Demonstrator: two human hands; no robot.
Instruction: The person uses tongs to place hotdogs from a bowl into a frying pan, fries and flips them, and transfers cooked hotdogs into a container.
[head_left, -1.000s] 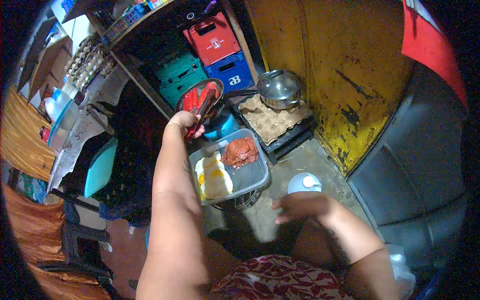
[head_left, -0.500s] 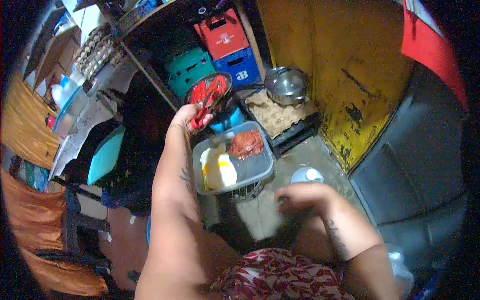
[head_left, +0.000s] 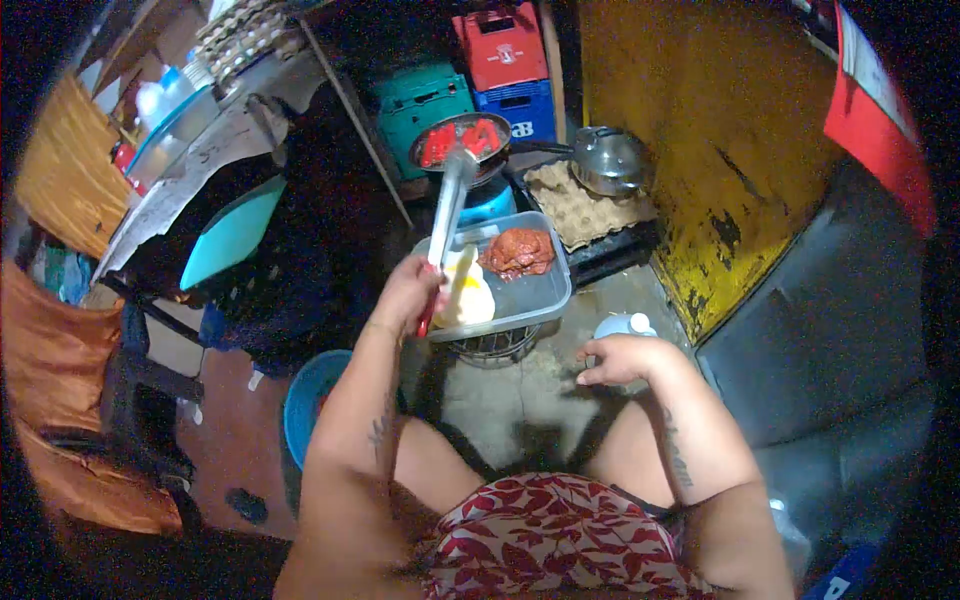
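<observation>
My left hand (head_left: 403,296) is closed around the red handle of metal tongs (head_left: 450,205). The tongs point away from me, their far end over a frying pan (head_left: 508,138) holding bright red pieces of food (head_left: 438,148). Below the tongs sits a clear plastic container (head_left: 560,305) with fried eggs (head_left: 472,302) on its left and a lump of reddish raw meat (head_left: 520,252) on its right. Near my right knee, my right hand (head_left: 615,358) hangs with fingers loosely bent and apart, holding nothing. Just beyond it stands a pale blue jug (head_left: 625,325) with a white cap.
Green (head_left: 420,105), red (head_left: 500,45) and blue (head_left: 520,110) crates are stacked behind the pan. A metal pot (head_left: 610,160) rests on a cardboard egg tray (head_left: 575,205) at the right. A blue basin (head_left: 305,400) is on the floor at left; egg trays (head_left: 245,40) lie upper left.
My left hand has drawn back from the pan toward me, bringing the tongs over the container's left side. My right hand has moved slightly, and the view has shifted.
</observation>
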